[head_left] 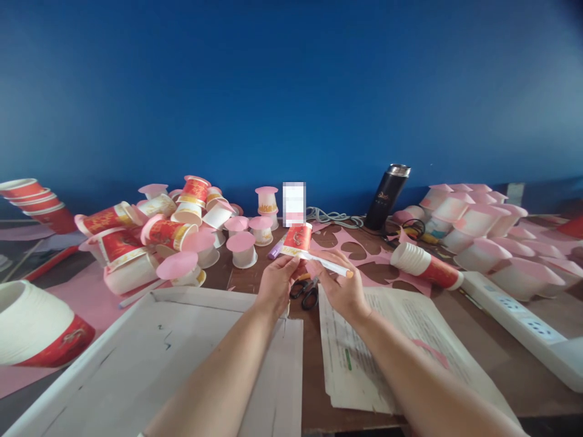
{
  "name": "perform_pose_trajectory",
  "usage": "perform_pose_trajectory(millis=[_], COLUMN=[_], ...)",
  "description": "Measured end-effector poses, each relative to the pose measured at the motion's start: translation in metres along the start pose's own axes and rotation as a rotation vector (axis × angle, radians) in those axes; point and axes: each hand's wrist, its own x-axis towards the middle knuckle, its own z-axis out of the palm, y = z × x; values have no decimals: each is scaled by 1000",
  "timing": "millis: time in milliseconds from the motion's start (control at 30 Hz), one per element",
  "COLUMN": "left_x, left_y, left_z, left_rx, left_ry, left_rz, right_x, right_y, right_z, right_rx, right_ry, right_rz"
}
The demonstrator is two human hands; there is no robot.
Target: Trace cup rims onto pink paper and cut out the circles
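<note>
— So, what did the two hands have between them?

— The left hand held a small paper cup tipped on its side, its fingers pinching the white rim. The cup was glossy red with a gold pattern; any writing on it was too small to read. The right hand had its fingers pressed together around a slim white pen with an orange end, and the pen's other end met the cup's rim.

— And just below the fingers?

— Black-handled scissors lay on the brown desk, between the two wrists. Under the right wrist sat a stack of printed sheets, the text blurred, with a green mark and a pink scrap on it. Under the left forearm lay flat white cardboard with a few pen strokes.

— Beyond the fingers?

— Pink paper with heart-shaped holes cut from it, matte and thin. A purple marker lay just left of the cup. Farther back stood a black cylindrical flask with a metal cap and a gold logo I could not read.

— To the sides?

— Left of the fingers, a heap of red cups, some capped with round pink paper discs. Right, a sleeve of nested cups lying flat, more pink-topped white cups, and a long white power strip.
</note>
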Motion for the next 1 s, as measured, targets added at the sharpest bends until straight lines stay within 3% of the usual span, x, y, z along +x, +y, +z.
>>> perform_pose_trajectory(millis=[1000], left_x=[-1], left_y=[5], left_z=[0], left_rx=[-23], left_ry=[46], left_rz=[-32], right_x=[1], right_y=[3], right_z=[-1], right_rx=[-108], right_ry=[-5], right_rz=[-35])
